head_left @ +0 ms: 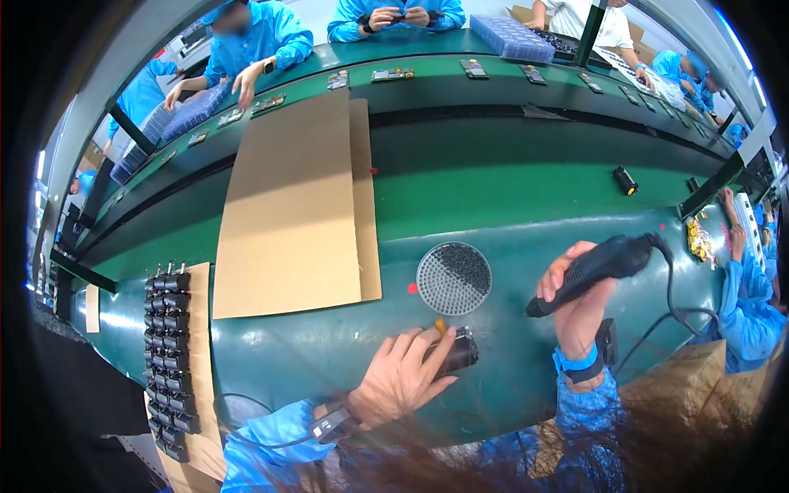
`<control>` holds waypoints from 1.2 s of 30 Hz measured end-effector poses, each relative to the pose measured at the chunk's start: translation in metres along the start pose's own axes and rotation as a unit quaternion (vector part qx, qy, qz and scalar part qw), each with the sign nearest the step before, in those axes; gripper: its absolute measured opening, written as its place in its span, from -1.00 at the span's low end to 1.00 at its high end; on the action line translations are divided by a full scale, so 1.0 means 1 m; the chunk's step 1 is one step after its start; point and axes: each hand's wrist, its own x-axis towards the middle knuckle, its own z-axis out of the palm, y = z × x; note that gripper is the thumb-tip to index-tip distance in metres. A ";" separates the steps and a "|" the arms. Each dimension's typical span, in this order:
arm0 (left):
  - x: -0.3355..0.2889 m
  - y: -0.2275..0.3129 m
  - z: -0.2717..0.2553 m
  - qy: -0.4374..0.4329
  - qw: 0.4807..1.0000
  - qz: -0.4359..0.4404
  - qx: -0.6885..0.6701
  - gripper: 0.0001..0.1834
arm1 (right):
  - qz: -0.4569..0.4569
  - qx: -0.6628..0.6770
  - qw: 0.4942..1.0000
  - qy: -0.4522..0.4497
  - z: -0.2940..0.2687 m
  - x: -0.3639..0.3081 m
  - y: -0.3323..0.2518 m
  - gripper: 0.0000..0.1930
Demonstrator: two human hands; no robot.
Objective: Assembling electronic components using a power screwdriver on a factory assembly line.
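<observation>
My left hand [403, 370] is closed over a small black device [464, 349] on the green work table, thumb and fingers against its sides. A small orange-yellow piece [441, 326] shows at the fingertips; I cannot tell if it belongs to the device. The palm hides much of the device. My right hand [579, 304] grips a black corded electric screwdriver [604, 267], its tip pointing left and down, above the table and apart from the device. Just beyond my hands lies a round grey dimpled screw tray [436, 296], with small black screws [468, 267] heaped over its right part.
Cardboard sheets [288, 214] lean at centre left. Rows of black devices [168, 361] stand on cardboard at left. A black cylindrical part [625, 181] lies on the green belt. The screwdriver cable [670, 287] loops right, near yellow pieces [700, 242]. Co-workers sit beyond circuit boards [393, 75].
</observation>
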 end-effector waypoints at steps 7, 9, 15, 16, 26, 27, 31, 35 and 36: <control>-0.003 -0.013 0.002 0.005 0.999 0.006 -0.054 -0.24 | -0.036 0.075 0.994 -0.076 0.054 0.010 0.000 0.00; -0.002 -0.018 -0.001 0.024 0.996 0.007 -0.083 -0.29 | -0.013 0.099 0.991 -0.084 0.064 0.011 0.004 0.06; -0.002 -0.023 -0.003 0.031 0.994 0.006 -0.108 -0.37 | -0.008 0.079 0.992 -0.099 0.064 0.012 0.030 0.03; -0.003 -0.024 -0.001 0.033 0.993 0.004 -0.110 -0.37 | -0.006 0.076 0.992 -0.101 0.065 0.013 0.032 0.03; -0.003 -0.024 0.000 0.018 0.995 -0.007 -0.099 -0.39 | -0.035 0.098 0.991 -0.088 0.063 0.016 0.035 0.02; -0.003 -0.024 0.000 0.018 0.995 -0.007 -0.102 -0.40 | -0.048 0.121 0.987 -0.091 0.064 0.017 0.035 0.02; -0.004 -0.024 -0.002 0.022 0.993 -0.008 -0.113 -0.40 | -0.049 0.147 0.984 -0.092 0.077 0.016 0.040 0.02; -0.006 -0.027 0.001 0.019 0.994 0.006 -0.112 -0.40 | -0.033 0.130 0.985 -0.110 0.086 0.022 0.046 0.02; -0.006 -0.028 0.001 0.015 0.993 0.010 -0.114 -0.41 | -0.027 0.119 0.987 -0.107 0.088 0.024 0.047 0.02</control>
